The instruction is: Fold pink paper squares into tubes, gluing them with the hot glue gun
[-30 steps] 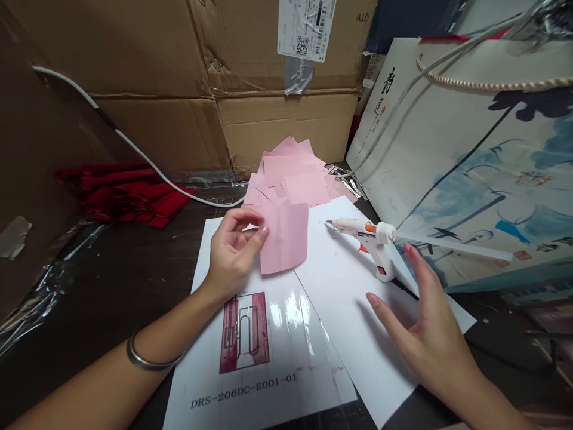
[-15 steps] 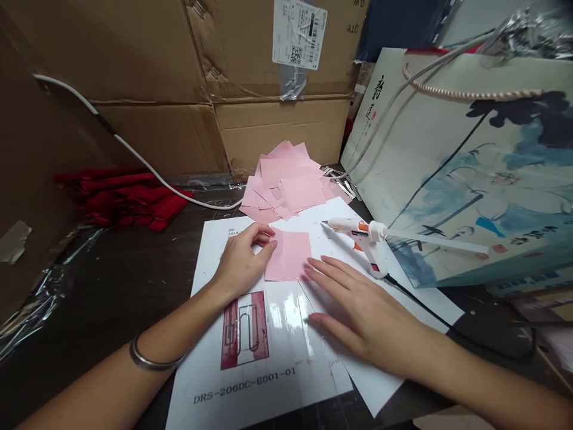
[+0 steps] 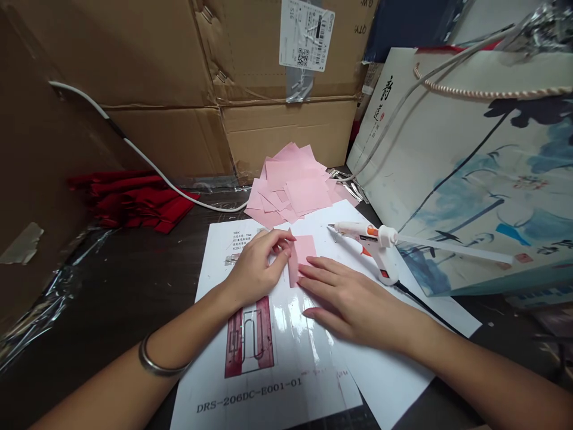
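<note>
A small pink paper sheet lies on the white printed sheets, its left side bent up and over toward the right. My left hand pinches that raised left edge between thumb and fingers. With fingers stretched out, my right hand rests its fingertips on the lower right part of the same pink sheet. Beneath both hands is the printed sheet, which shows a dark red pattern with line drawings. To the right of the pink sheet rests a white hot glue gun with orange parts and a glue stick in its back.
A pile of pink paper squares lies behind my hands. Folded red pieces are stacked at the left. Cardboard boxes wall the back, with a white cable in front. A large paper bag stands at the right.
My left hand has lifted the pink sheet's left edge and carried it rightward, folding it. My right hand has come further onto the sheet. The view has shifted slightly.
</note>
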Action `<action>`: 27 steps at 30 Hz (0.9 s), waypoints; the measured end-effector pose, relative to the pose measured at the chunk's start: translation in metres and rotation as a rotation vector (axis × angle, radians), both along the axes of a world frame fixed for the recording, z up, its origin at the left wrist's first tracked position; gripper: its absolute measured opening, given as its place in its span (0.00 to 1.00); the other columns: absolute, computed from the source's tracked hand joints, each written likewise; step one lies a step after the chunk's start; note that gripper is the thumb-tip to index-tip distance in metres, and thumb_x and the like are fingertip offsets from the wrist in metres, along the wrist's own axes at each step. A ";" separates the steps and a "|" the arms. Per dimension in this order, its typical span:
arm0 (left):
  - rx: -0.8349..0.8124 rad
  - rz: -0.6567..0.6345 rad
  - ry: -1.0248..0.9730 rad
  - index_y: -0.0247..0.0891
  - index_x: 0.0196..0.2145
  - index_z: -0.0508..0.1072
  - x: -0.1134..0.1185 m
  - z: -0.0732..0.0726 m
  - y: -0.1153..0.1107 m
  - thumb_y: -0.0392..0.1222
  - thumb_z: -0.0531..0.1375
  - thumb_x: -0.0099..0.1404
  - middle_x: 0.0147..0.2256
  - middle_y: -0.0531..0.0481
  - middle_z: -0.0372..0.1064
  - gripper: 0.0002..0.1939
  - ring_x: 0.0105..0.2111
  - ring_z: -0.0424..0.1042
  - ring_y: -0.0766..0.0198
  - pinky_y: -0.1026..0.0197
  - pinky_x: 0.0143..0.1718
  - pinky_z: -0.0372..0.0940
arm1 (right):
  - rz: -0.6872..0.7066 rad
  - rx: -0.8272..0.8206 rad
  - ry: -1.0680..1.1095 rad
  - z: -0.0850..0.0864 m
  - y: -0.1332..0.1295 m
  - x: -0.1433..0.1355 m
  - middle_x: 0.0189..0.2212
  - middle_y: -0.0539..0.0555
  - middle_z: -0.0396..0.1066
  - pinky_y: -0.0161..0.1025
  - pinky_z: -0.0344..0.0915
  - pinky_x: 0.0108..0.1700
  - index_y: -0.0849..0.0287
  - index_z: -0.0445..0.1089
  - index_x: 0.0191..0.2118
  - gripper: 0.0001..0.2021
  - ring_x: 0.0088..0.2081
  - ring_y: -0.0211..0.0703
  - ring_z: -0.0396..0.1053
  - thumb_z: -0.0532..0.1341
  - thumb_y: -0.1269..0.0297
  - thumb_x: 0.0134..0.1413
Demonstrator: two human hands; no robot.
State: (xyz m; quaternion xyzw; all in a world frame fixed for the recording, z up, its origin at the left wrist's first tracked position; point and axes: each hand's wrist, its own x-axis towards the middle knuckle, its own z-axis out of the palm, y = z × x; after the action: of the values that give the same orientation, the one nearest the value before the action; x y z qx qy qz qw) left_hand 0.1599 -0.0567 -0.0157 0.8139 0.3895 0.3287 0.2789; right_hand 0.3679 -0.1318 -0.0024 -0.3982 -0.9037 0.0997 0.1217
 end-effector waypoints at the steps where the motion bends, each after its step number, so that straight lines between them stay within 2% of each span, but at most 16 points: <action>1: 0.032 -0.018 0.029 0.40 0.46 0.68 0.000 -0.001 0.000 0.38 0.55 0.67 0.37 0.50 0.70 0.10 0.39 0.68 0.61 0.57 0.42 0.62 | 0.003 -0.006 0.007 0.001 0.001 0.000 0.56 0.60 0.68 0.51 0.57 0.63 0.63 0.67 0.56 0.21 0.63 0.55 0.56 0.54 0.57 0.64; 4: 0.138 -0.064 0.136 0.37 0.45 0.67 0.000 -0.001 -0.001 0.37 0.59 0.65 0.37 0.49 0.69 0.11 0.39 0.67 0.60 0.56 0.41 0.63 | 0.006 -0.012 0.009 0.005 0.002 0.002 0.52 0.59 0.70 0.50 0.58 0.63 0.62 0.70 0.53 0.18 0.62 0.53 0.58 0.56 0.59 0.63; 7: 0.249 -0.121 0.254 0.36 0.39 0.69 0.000 -0.001 -0.001 0.37 0.57 0.66 0.36 0.48 0.70 0.04 0.38 0.66 0.58 0.54 0.41 0.63 | -0.016 0.023 -0.013 0.006 0.001 0.005 0.53 0.60 0.70 0.50 0.57 0.64 0.65 0.70 0.53 0.18 0.62 0.53 0.59 0.54 0.60 0.64; 9: 0.319 -0.153 0.307 0.36 0.37 0.71 0.000 -0.001 -0.001 0.38 0.56 0.67 0.35 0.47 0.70 0.05 0.39 0.66 0.57 0.53 0.42 0.63 | -0.045 0.047 -0.024 0.006 0.000 0.007 0.54 0.61 0.70 0.49 0.57 0.64 0.66 0.70 0.53 0.19 0.60 0.52 0.61 0.53 0.59 0.65; 11: 0.394 -0.178 0.327 0.35 0.36 0.73 0.001 -0.002 0.000 0.38 0.55 0.68 0.37 0.46 0.72 0.07 0.42 0.67 0.56 0.52 0.44 0.64 | -0.079 0.051 -0.030 0.005 -0.001 0.007 0.54 0.60 0.71 0.49 0.57 0.64 0.66 0.69 0.54 0.19 0.59 0.51 0.63 0.53 0.59 0.65; 14: 0.476 -0.212 0.324 0.34 0.38 0.73 0.001 -0.004 -0.001 0.36 0.54 0.69 0.44 0.44 0.73 0.08 0.51 0.68 0.54 0.51 0.51 0.64 | -0.109 0.038 -0.042 0.005 -0.003 0.007 0.53 0.60 0.71 0.49 0.59 0.63 0.67 0.69 0.54 0.19 0.58 0.51 0.64 0.54 0.60 0.65; 19: 0.404 -0.194 0.396 0.35 0.45 0.71 0.000 -0.005 -0.003 0.40 0.54 0.70 0.49 0.45 0.74 0.10 0.53 0.70 0.57 0.48 0.59 0.59 | -0.127 0.030 -0.061 0.005 -0.005 0.007 0.55 0.61 0.70 0.50 0.59 0.64 0.67 0.68 0.56 0.20 0.59 0.53 0.63 0.55 0.61 0.64; 23: 0.327 -0.172 0.474 0.35 0.49 0.69 0.000 -0.001 -0.006 0.47 0.56 0.68 0.52 0.44 0.72 0.17 0.57 0.66 0.54 0.45 0.62 0.53 | -0.138 0.031 -0.062 0.004 -0.003 0.007 0.56 0.61 0.69 0.51 0.59 0.64 0.67 0.67 0.57 0.20 0.60 0.54 0.62 0.56 0.62 0.63; 27: 0.268 -0.181 0.509 0.37 0.57 0.65 0.000 0.002 -0.008 0.50 0.54 0.69 0.55 0.45 0.69 0.22 0.60 0.63 0.53 0.40 0.64 0.48 | -0.145 0.044 -0.057 0.008 -0.010 0.008 0.56 0.62 0.69 0.54 0.60 0.63 0.67 0.67 0.56 0.20 0.60 0.56 0.61 0.56 0.62 0.62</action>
State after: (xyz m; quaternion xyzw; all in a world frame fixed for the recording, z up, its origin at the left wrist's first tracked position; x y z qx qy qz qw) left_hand 0.1594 -0.0651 -0.0140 0.9311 0.3260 0.1362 0.0907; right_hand 0.3756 -0.1417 0.0059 -0.4626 -0.8775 0.0592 0.1117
